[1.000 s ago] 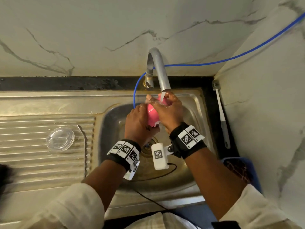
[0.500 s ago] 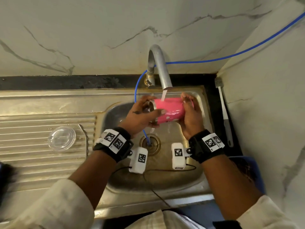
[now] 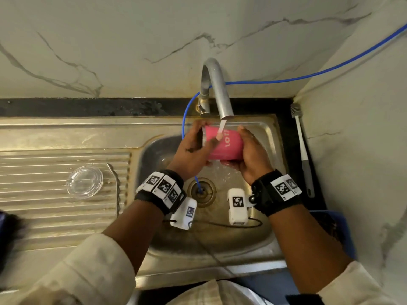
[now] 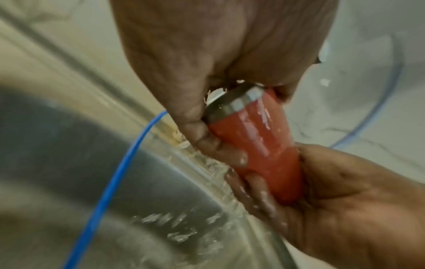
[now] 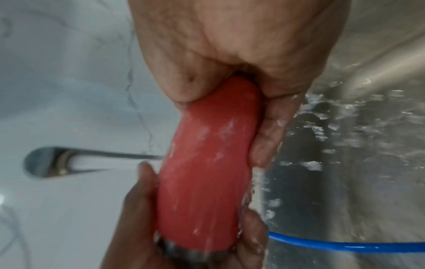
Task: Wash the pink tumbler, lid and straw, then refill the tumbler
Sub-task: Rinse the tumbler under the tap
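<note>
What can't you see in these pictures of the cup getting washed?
- Inside of the tumbler: head view, the left hand covers its mouth; the wrist views show only its outside.
- Its base: the right hand wraps it in every view.
- The straw: in no view.
- White lettering on the tumbler: head view, too small to read; blurred at the wrists.
- Dark thing at the left edge: cut off and blurred.

Both hands (image 3: 191,155) (image 3: 253,155) hold the pink tumbler (image 3: 226,144) sideways under the running tap (image 3: 217,91).

Cream sleeves (image 3: 92,269), black wristbands (image 3: 158,194) bearing square-coded white tags.
</note>
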Motion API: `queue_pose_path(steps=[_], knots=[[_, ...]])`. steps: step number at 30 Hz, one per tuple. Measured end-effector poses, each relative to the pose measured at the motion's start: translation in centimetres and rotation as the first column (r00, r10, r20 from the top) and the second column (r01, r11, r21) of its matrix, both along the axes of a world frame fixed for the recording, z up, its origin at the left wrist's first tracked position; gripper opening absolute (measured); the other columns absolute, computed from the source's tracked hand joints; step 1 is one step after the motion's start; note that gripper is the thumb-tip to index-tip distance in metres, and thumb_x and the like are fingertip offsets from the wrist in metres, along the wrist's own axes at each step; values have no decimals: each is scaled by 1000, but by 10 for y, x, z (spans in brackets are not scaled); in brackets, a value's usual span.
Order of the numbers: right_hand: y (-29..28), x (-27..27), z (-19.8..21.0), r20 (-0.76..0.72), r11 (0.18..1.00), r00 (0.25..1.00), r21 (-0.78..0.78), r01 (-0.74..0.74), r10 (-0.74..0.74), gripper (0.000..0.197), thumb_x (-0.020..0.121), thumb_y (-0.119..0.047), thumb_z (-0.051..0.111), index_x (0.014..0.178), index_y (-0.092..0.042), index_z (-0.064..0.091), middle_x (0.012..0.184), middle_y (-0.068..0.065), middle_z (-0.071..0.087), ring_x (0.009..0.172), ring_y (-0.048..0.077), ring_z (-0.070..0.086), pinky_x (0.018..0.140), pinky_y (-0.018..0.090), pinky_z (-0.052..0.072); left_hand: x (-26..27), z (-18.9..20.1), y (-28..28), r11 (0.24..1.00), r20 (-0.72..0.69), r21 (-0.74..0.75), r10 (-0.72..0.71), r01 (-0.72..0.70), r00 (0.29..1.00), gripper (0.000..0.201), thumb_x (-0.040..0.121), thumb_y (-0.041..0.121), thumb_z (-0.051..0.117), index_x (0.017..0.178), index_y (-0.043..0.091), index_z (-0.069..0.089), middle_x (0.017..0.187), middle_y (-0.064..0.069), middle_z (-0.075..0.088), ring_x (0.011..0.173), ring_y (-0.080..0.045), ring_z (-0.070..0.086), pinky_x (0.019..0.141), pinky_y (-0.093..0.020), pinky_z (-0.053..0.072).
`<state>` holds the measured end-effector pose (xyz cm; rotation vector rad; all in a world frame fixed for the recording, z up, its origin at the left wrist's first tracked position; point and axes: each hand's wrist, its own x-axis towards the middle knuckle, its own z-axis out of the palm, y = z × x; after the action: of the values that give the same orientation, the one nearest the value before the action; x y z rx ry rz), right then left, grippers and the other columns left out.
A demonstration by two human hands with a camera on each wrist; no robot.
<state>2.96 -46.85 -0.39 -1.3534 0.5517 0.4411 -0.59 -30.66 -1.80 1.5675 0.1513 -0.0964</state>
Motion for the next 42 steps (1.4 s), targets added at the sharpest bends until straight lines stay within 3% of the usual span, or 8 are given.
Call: queue_pose_path(steps=[5,10,18,22,26,29,32,42], knots=[[9,-7,3,472,937,871,-346,43,134,35,98,-37,74,125,-17,62,126,-3,67,108,14,70,75,33,63,7,-2,0,936,-426,-288,62,-200,903,58,100,68,53,131,19,60,109,-16,74,75,-25,73,50,-30,53],[-3,-10,-5,675,763,506,-645,53,536,48,89,-41,83,127,-19,61,125,-8,63,108,8,64,83,14,54,5,-1,8,733,-533,-596,-53,-330,845,43,99,48,65,126,15,62,107,-16,72,82,-25,70,62,-32,58],[6,-8,11,-4,980,984,-97,-175,175,47,105,-61,50,114,-18,64,82,11,73,57,22,66,45,27,51,2,-7,21,820,-43,-567,67,-79,997,54,84,-2,71,132,19,59,130,-14,63,120,-31,62,93,-48,57],[10,-6,8,-94,984,980,-30,-177,173,51,102,-64,55,115,-16,66,82,11,70,51,17,55,39,23,38,-1,0,26,938,38,-347,20,-6,999,47,91,1,73,132,12,53,131,-17,61,115,-26,66,87,-39,60],[14,-8,11,294,881,898,-440,-176,327,37,99,-50,69,119,-18,66,99,1,73,74,11,69,49,15,49,-5,-6,23,958,-212,-238,110,-161,971,31,105,31,63,128,11,60,120,-10,71,100,-25,74,72,-36,64],[22,-12,15,440,717,726,-689,-103,528,64,76,-53,91,126,-22,66,112,-13,68,93,2,64,74,8,50,-6,-17,20,821,-580,-483,-40,-304,813,64,95,63,64,135,12,64,123,-18,75,102,-29,77,80,-44,66],[29,-13,20,476,677,653,-732,-76,589,82,61,-56,99,128,-24,66,114,-12,70,97,3,64,82,14,52,-8,-19,9,692,-613,-602,-82,-398,786,53,104,56,56,124,8,69,106,-13,76,85,-21,77,66,-35,64],[27,0,23,545,753,734,-654,70,405,75,60,-59,98,120,-24,69,104,-13,75,88,6,71,76,20,58,-4,-13,-19,638,-581,-698,-238,-326,778,68,105,67,41,123,6,68,101,-17,73,85,-29,71,64,-31,63]])
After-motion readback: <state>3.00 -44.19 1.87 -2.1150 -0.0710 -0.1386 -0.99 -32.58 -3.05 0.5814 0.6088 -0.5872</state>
